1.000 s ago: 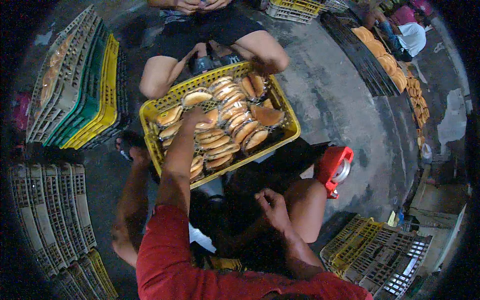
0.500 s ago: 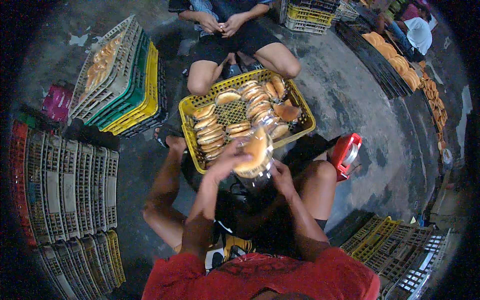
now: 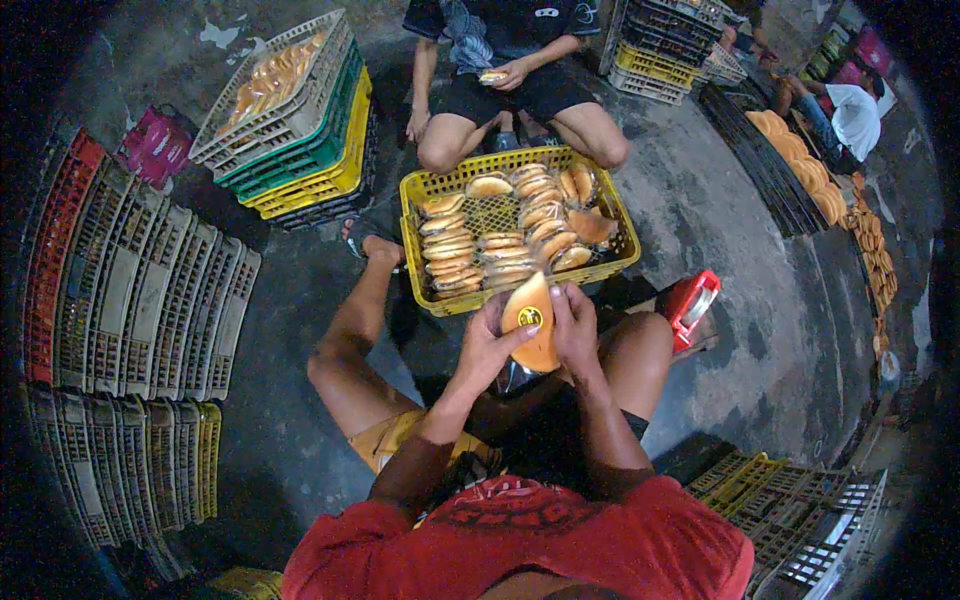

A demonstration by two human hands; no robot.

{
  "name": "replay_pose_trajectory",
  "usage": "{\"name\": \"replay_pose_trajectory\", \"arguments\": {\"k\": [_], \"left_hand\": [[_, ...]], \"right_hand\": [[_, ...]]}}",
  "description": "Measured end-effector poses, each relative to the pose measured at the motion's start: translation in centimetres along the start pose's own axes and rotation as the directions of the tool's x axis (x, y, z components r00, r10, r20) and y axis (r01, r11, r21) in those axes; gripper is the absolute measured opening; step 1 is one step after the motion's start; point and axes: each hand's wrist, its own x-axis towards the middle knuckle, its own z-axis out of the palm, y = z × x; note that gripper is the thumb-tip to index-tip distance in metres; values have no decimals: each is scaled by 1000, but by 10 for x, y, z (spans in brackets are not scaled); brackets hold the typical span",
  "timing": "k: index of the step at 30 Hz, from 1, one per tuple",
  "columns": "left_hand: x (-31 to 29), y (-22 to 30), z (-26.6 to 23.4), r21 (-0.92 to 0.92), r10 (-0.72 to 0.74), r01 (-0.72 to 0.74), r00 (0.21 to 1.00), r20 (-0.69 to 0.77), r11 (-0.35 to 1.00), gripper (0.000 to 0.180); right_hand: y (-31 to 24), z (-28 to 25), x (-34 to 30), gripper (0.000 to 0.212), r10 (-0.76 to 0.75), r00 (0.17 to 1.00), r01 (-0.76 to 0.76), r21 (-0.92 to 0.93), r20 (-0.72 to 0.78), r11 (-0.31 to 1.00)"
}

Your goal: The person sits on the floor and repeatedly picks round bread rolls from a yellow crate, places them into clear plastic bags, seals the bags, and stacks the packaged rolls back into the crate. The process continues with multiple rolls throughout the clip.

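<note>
1. Grey concrete floor [image 3: 770, 370], darkened by blotchy patches, spread beneath the whole work area, and the light was dim.
2. One half-moon bun [image 3: 543, 345] sat between the person's two hands, above the lap and just short of the near side of a yellow crate [image 3: 625, 235]. Its long axis ran roughly away from the body, toward that crate.
3. Neither hand was clearly nearer: the left hand [image 3: 488, 335] touched the bun's left side and the right hand [image 3: 577, 330] its right.
4. Both hands' fingers were pinching the bun. The left thumb lay across its face, by a round yellow-and-black sticker [image 3: 529, 317]; how the fingers sat underneath could not be told.
5. Inside the crate, more buns [image 3: 450, 240] stood packed in rows, with bare lattice showing toward the far side.
6. Beyond the crate sat a co-worker, whose hand [image 3: 514, 74] held a small, pale item. To the right, near the person's knee, was a red tape dispenser [image 3: 692, 308].
7. Stacked crates [image 3: 150, 290] lined the left, and a green crate [image 3: 310, 165] sat in another pile farther off. At the upper right, unwrapped buns [image 3: 800, 165] lay beside black trays [image 3: 760, 165].
</note>
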Motion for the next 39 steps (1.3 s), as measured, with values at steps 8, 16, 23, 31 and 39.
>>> {"name": "replay_pose_trajectory", "arguments": {"k": [8,16,23,31,39], "left_hand": [[-11,5,1,-84,141,-139,990,23,987,52],[-3,12,1,-604,-58,-97,971,-232,791,43],[-13,15,-13,-369,59,-68,998,-37,927,40],[-9,13,-2,-250,-12,-19,993,-119,968,31],[-13,13,3,-373,-33,-23,989,-142,927,27]], "right_hand": [[-17,-1,0,25,73,997,-70,-118,27,991],[10,3,-18,29,263,964,-266,84,40,960],[6,5,-26,21,393,881,-386,-80,263,919],[-20,12,-27,28,37,998,-37,12,47,999],[23,1,-22,33,335,926,-368,217,175,904]]}}
